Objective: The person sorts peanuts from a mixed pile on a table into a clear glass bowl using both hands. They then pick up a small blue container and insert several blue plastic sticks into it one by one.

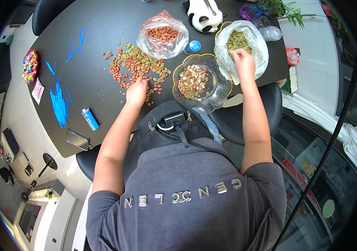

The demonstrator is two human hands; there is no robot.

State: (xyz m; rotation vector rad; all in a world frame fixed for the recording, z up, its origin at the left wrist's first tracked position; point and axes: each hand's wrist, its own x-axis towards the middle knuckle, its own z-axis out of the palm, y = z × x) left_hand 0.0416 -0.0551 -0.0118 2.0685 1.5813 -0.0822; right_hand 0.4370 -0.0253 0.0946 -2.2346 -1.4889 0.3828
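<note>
My left hand (137, 90) rests at the near side of a loose heap of red-skinned peanuts (129, 67) mixed with flat green beans (129, 56) on the table. Its fingertips touch the peanuts; whether any are gripped is hidden. Over an opened clear plastic bag of green beans (238, 40), my right hand (243, 62) has thumb and fingers close together at the beans. I cannot tell if a bean sits between them. Between my hands stands a gold-rimmed, scalloped glass bowl (217, 84) holding peanuts, beans and pale broken pieces (194, 80).
Beyond the heap stands a plastic bag of peanuts (163, 34), beside a blue-patterned cup (192, 47). A panda-shaped item (205, 15) lies behind. At left are blue sticks (59, 105), a blue-labelled container (90, 119), a phone-like device (77, 139) and a colourful dish (30, 66).
</note>
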